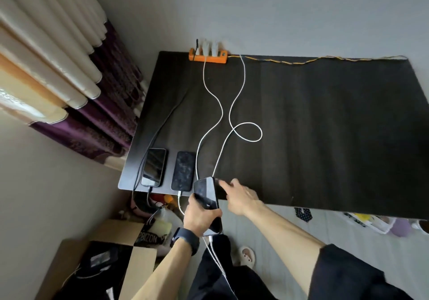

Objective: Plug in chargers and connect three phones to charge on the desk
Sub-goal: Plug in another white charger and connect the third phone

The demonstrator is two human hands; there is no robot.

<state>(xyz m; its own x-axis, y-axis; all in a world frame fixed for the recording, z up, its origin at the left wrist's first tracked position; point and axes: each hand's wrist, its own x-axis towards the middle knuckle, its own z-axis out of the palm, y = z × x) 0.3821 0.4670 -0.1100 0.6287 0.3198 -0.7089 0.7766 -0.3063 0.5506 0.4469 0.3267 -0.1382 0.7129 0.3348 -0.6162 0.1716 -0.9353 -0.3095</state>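
An orange power strip (208, 57) with white chargers plugged in sits at the back edge of the dark desk (325, 125). Two phones lie side by side near the front left corner: the left phone (153, 166) on a black cable, the middle phone (183, 170) on a white cable (210, 95). My left hand (200, 217) grips a third phone (206, 197) held over the desk's front edge, a white cable hanging from its lower end. My right hand (239, 194) hovers just right of that phone with fingers stretched toward it. A second white cable (247, 132) loops on the desk.
A yellow-and-black twisted cord (313, 60) runs along the desk's back edge. Cardboard boxes (130, 253) and clutter sit on the floor to the left below the desk. Curtains (69, 67) hang at the left. A slipper (246, 254) lies on the floor.
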